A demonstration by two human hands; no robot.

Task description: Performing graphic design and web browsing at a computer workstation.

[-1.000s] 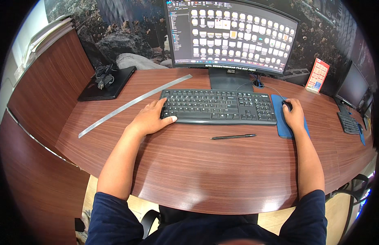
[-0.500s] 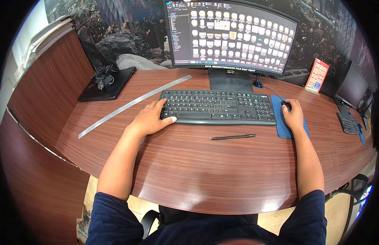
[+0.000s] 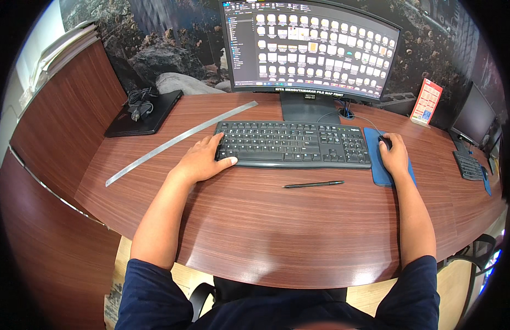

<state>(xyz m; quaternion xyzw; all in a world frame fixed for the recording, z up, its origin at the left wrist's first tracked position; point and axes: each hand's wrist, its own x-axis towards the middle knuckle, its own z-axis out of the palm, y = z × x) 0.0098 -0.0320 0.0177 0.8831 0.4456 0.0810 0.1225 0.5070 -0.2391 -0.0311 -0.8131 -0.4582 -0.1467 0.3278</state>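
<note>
My left hand (image 3: 201, 161) rests at the left end of a black keyboard (image 3: 291, 144), fingers spread, the thumb on its lower left corner and the fingertips by its left edge. At the right, my right hand (image 3: 395, 155) curves over a black computer mouse (image 3: 385, 142), which it mostly hides. The mouse sits on a blue mouse pad (image 3: 380, 174). Below the keyboard lies a black pen (image 3: 313, 185). A monitor (image 3: 321, 52) stands behind the keyboard, showing a dark window with rows of small file icons.
On the brown wooden desk (image 3: 288, 231), a long metal ruler (image 3: 181, 137) lies slantwise at left. Behind it is a black laptop (image 3: 150, 122) with a coiled cable (image 3: 140, 103) on top. A red and white card stand (image 3: 427, 103) and a second monitor (image 3: 475, 115) are at right.
</note>
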